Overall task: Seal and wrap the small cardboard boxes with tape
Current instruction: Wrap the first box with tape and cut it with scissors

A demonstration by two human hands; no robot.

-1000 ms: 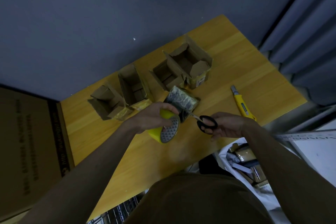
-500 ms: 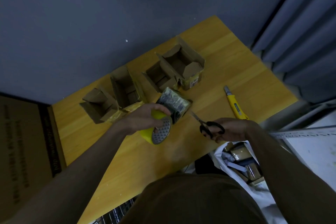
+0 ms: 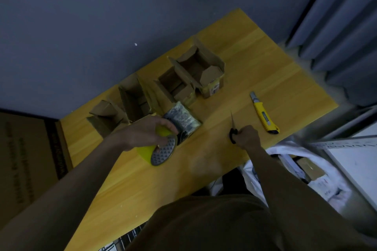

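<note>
Now that the scissors have swung away from the wrapped box to the table, I read the cut as done. Left hand grips the glossy yellow tape roll beside it; right hand holds the black handles. Four plain cardboard boxes gape behind.

A yellow-toned wooden table stands with its far edge against a plain blue-grey wall, which bears one small pale speck. Grey-blue curtains hang in folds beyond the table's far right corner. At the table's left edge stands a large brown cardboard carton with dark print. The light is dim and even throughout the room.
</note>
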